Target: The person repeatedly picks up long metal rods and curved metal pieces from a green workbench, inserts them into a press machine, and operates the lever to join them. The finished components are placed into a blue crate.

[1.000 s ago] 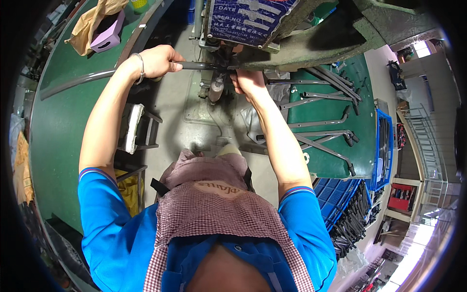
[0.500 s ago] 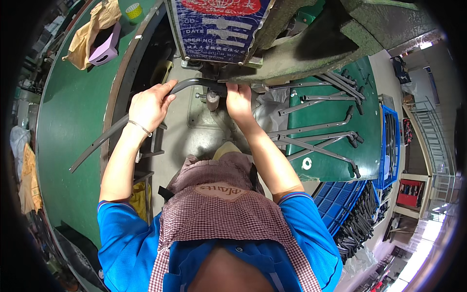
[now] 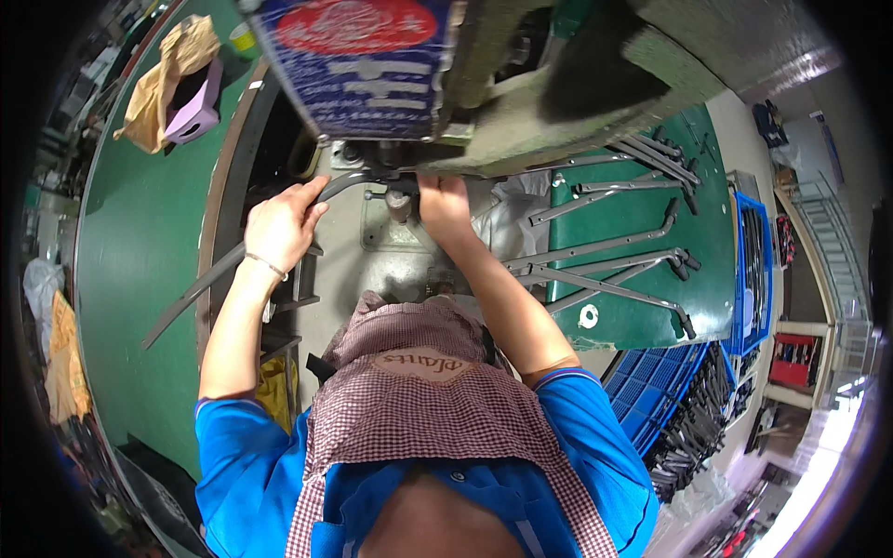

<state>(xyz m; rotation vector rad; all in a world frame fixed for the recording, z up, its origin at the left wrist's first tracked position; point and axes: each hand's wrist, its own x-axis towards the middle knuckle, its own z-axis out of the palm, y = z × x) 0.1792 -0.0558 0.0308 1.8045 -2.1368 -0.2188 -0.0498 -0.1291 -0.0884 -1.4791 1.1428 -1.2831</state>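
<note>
A long grey metal tube [image 3: 197, 293] slants from the left up to a curved bend beneath the machine. My left hand [image 3: 279, 225] is closed around it just before the bend, fingers on top. Farther right, my right hand [image 3: 445, 206] grips the same tube close under the machine head [image 3: 446, 130]; its fingertips are partly hidden there. The bend sits over a round metal post [image 3: 398, 206] with a side bolt. A worn blue and red plate [image 3: 358, 70] covers the front of the machine head.
Several bent tubes [image 3: 619, 244] lie on the green table [image 3: 642, 302] at right. Blue crates [image 3: 752, 279] stand beyond, and dark parts [image 3: 688, 432] are piled below. The left green bench [image 3: 130, 251] carries a purple box [image 3: 197, 113], brown paper [image 3: 153, 98] and a tape roll [image 3: 244, 39].
The view has shifted, so the machine head looks lower and farther left. Both hands keep hold of the tube, which stays under the machine.
</note>
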